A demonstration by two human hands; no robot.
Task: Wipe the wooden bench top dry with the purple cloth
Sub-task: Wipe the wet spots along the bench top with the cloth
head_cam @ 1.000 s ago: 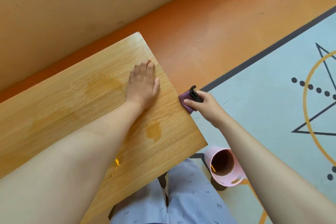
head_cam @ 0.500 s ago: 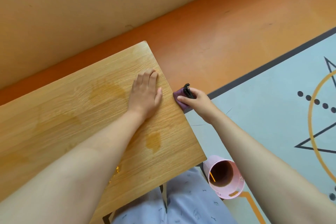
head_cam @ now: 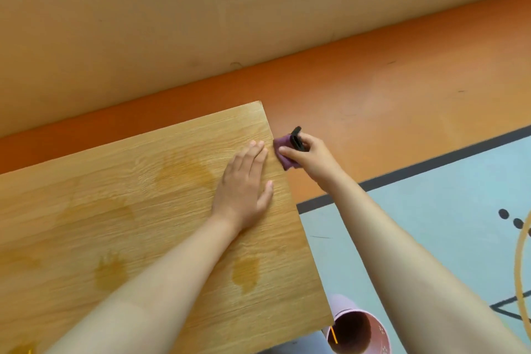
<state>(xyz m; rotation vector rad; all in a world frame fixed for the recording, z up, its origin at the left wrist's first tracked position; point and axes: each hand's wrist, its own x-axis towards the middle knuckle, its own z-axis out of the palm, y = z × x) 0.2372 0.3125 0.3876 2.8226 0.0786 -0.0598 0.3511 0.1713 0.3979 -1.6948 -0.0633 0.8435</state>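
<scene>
**Cloth at the bench's right edge**

Damp patches (several, darker amber) mark the wooden bench top (head_cam: 115, 187). The left hand (head_cam: 244, 190) lies flat, fingers spread slightly. The right hand (head_cam: 309, 156) pinches the purple cloth (head_cam: 283, 149) against the bench's right edge.

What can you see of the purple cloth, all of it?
The purple cloth is small, soft-looking and bunched, mostly hidden in the right hand. It sits against the right end edge of the wooden bench top, off the wet patches. A black piece sticks up beside it; what that is I cannot tell.
</scene>
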